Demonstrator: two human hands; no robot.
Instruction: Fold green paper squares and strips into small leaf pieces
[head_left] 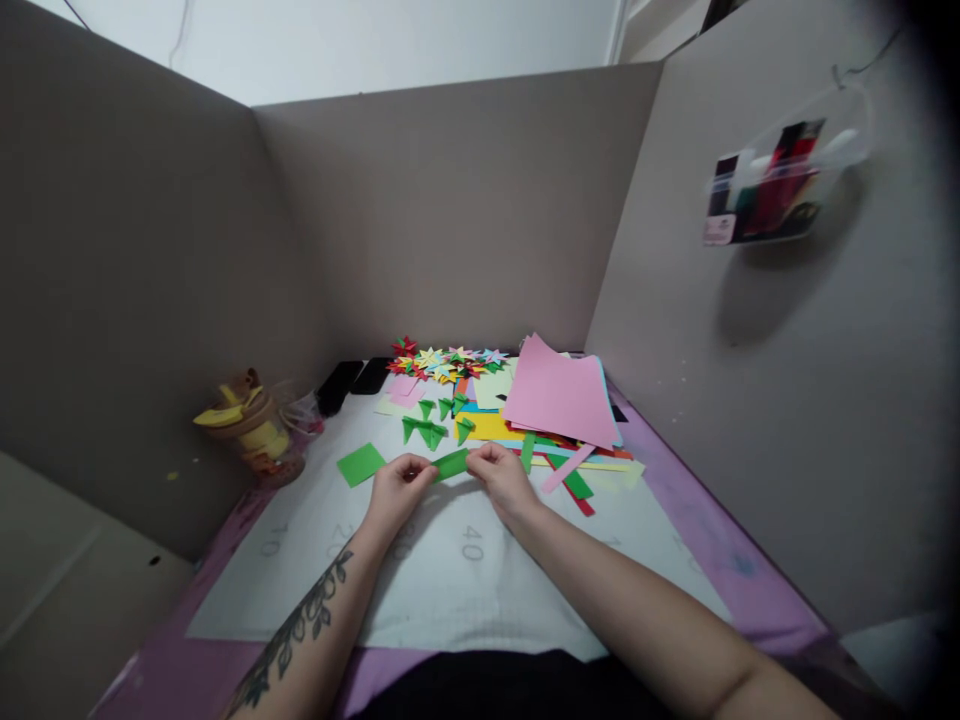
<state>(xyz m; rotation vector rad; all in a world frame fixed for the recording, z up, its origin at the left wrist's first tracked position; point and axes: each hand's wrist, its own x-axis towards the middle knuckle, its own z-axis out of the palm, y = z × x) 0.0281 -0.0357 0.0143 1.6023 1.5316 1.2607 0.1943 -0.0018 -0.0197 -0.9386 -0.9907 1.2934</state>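
Between my two hands a folded strip of green paper (451, 465) is held above the white sheet. My left hand (405, 487) pinches its left end, and my right hand (499, 472) pinches the right end. Left of my left hand lies a flat green paper square (361, 465). Just beyond the strip sit several small folded green paper pieces (431, 434), pointed in shape. Colored paper strips (570, 475) in green, pink and red lie to the right of my right hand.
Folded paper stars (442, 362) are heaped at the back. Pink paper sheets (562, 392) are stacked at the back right. A pot-like holder (259, 435) and dark phone-like slabs (341, 385) stand at the left. Grey panels (465, 220) enclose the table; a clear basket (780, 190) hangs right.
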